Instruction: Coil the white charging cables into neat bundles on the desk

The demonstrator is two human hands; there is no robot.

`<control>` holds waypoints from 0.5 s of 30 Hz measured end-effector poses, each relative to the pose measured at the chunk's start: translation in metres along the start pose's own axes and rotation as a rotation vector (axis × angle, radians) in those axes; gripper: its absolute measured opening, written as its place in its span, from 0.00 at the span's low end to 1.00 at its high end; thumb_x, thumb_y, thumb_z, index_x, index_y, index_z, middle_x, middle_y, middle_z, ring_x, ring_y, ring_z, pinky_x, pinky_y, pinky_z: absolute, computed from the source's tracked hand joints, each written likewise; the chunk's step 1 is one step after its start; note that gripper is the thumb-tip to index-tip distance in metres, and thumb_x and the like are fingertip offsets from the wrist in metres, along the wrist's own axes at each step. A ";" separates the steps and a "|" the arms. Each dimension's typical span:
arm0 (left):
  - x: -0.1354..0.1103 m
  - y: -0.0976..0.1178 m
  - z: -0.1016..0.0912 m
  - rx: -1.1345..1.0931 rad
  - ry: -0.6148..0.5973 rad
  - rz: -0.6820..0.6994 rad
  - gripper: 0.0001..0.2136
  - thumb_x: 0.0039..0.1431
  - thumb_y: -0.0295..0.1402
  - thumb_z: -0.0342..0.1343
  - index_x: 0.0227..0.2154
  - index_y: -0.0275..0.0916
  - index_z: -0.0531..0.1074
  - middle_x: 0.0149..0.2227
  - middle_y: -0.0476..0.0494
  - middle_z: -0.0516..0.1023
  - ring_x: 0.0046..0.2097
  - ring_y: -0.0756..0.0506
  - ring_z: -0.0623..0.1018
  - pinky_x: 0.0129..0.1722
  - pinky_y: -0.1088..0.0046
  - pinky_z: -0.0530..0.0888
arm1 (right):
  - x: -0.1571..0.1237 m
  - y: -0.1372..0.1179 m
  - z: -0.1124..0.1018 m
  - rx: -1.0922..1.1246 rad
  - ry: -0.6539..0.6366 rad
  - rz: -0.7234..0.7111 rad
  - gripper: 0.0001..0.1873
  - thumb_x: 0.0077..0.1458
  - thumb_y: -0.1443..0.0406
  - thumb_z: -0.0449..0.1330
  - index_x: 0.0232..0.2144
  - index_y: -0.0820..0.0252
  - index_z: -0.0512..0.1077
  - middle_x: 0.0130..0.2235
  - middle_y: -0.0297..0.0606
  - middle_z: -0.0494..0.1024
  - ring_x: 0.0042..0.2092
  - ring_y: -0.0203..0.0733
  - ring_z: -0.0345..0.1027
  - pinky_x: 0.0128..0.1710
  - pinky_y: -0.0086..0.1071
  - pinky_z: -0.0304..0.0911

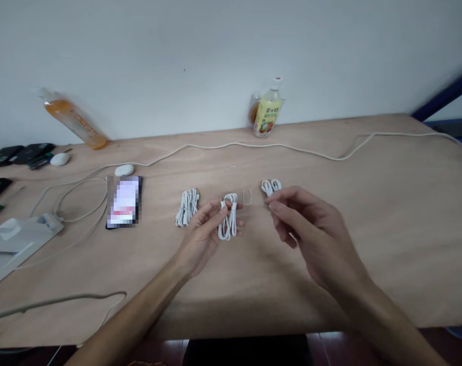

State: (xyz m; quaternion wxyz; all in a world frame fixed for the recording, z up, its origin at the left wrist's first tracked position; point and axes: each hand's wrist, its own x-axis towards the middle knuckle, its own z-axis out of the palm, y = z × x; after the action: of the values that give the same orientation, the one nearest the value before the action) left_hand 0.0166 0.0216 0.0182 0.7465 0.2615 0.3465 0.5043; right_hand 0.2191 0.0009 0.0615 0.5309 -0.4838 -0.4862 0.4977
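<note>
My left hand point(206, 229) is closed around a folded white cable bundle point(228, 218), held just above the wooden table point(368, 213). A second white cable bundle point(187, 207) lies on the table to its left. My right hand point(307, 223) hovers to the right with its fingers drawn together in a pinch; I cannot make out anything between them. Just beyond its fingertips lies a third small coiled white cable point(271, 186). A thin wire loop point(247, 197) rests on the table between the two hands.
A phone point(124, 201) lies at left beside a white mouse point(124, 170). A long white cord point(291, 148) crosses the back of the table. Two drink bottles point(268, 109) point(72, 119) stand and lean by the wall. Dark devices and a grey pouch point(13, 244) sit far left.
</note>
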 end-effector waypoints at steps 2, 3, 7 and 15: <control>0.000 0.000 0.000 0.013 0.022 0.011 0.09 0.61 0.32 0.75 0.42 0.36 0.83 0.49 0.40 0.88 0.38 0.46 0.87 0.39 0.71 0.85 | 0.020 0.006 0.007 -0.022 -0.030 0.003 0.06 0.61 0.60 0.69 0.34 0.54 0.79 0.25 0.29 0.70 0.23 0.34 0.61 0.20 0.30 0.56; 0.000 0.000 0.000 0.019 0.028 0.013 0.09 0.61 0.32 0.75 0.41 0.36 0.83 0.49 0.40 0.88 0.38 0.46 0.87 0.39 0.71 0.84 | 0.025 0.009 0.008 -0.039 -0.043 -0.007 0.06 0.61 0.60 0.68 0.35 0.54 0.79 0.26 0.29 0.71 0.23 0.34 0.61 0.20 0.30 0.56; 0.000 0.000 0.000 0.027 0.037 -0.002 0.09 0.61 0.33 0.75 0.41 0.37 0.83 0.50 0.40 0.87 0.38 0.45 0.87 0.40 0.69 0.84 | 0.027 0.018 0.006 -0.113 -0.026 -0.110 0.05 0.63 0.59 0.67 0.36 0.53 0.78 0.26 0.29 0.72 0.25 0.35 0.62 0.22 0.31 0.58; 0.001 -0.001 0.001 0.033 0.045 0.041 0.11 0.56 0.34 0.78 0.39 0.38 0.85 0.50 0.42 0.87 0.37 0.45 0.87 0.41 0.68 0.85 | 0.022 0.032 0.020 -0.149 -0.079 -0.120 0.08 0.64 0.61 0.66 0.32 0.54 0.75 0.27 0.30 0.72 0.25 0.35 0.61 0.26 0.33 0.60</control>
State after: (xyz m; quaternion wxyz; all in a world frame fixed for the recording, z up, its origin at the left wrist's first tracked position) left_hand 0.0184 0.0222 0.0179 0.7236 0.2693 0.3660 0.5195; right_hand 0.1984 0.0250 0.0320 0.5029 -0.4717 -0.5705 0.4461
